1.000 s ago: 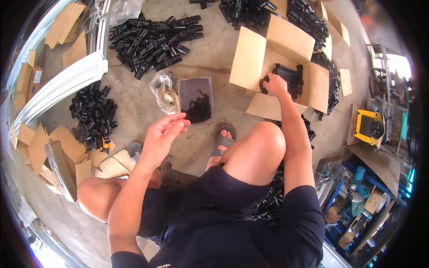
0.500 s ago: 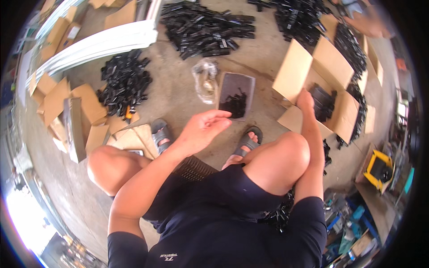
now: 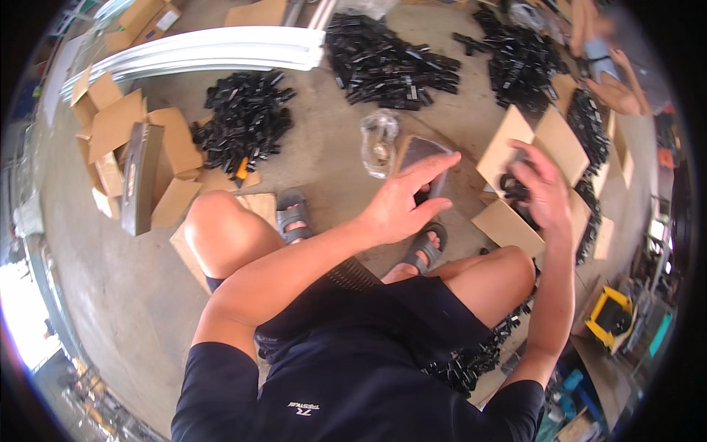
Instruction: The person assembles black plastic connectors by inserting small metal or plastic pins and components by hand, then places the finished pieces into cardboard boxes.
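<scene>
1. The left hand (image 3: 401, 202) was held above the concrete floor (image 3: 324, 177) with its fingers (image 3: 434, 166) released and spread, nothing being gripped; the index finger pointed towards the far-right part of the floor.
2. Just beneath those fingers a small open box (image 3: 420, 151) was seen, flat and rectangular, with dark small parts inside; its long axis ran roughly away from the person, tilted slightly to the right.
3. Touching or just beside the box on its left, a crumpled clear plastic bag (image 3: 379, 140) lay, glossy and wrinkled.
4. The right hand (image 3: 541, 191) was lowered into an open cardboard carton (image 3: 515, 132) with brown matt flaps folded outward; the fingers were curled over black plastic parts (image 3: 512, 191) inside, though whether one was actually clenched could not be told.
5. The carton stood on the floor to the right of the small box, near the person's right knee.
6. Heaps of similar black parts (image 3: 247, 121), angular and slightly shiny, were scattered over the far part of the floor.
7. Flattened cardboard pieces (image 3: 118, 125) were piled towards the left edge of the floor, and long white curved profiles (image 3: 213, 48) lay along the far-left side.
8. Grey sandals (image 3: 291, 214) were worn on both feet, planted on the rough grey concrete.
</scene>
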Demonstrator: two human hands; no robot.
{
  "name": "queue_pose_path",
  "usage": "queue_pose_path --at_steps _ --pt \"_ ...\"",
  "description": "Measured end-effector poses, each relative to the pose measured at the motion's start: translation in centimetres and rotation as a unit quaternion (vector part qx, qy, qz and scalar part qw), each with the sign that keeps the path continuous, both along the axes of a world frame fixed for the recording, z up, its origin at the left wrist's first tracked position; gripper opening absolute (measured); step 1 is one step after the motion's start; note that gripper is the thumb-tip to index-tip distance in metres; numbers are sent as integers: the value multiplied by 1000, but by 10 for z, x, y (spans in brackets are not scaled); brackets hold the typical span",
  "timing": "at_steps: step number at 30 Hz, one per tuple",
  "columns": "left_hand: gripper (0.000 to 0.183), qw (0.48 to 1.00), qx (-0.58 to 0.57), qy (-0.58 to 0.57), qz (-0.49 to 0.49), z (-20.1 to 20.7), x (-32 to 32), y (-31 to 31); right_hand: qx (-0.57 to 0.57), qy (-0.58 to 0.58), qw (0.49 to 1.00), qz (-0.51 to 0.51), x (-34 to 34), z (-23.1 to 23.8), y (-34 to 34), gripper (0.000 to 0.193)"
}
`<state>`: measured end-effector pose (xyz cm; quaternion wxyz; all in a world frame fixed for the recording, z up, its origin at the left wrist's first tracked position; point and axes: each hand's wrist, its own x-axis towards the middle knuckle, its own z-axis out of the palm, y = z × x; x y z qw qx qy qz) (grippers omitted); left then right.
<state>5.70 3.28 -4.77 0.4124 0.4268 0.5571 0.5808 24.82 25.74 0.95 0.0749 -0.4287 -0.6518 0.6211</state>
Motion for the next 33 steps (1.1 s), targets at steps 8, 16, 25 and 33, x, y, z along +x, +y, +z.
queue_pose_path --at_steps 8,16,25,33 --pt "61 932 240 270 41 26 -42 -10 -260 212 942 -17 -97 30 -107 41" --pt "48 969 146 201 -9 40 -74 -24 -310 264 913 -24 -109 0 -123 38" --pt "25 943 3 -273 191 -3 -79 -19 -10 180 980 79 -110 -21 -113 26" --pt "40 863 -25 -503 39 0 -67 -19 246 176 950 -73 -112 -8 -105 11"
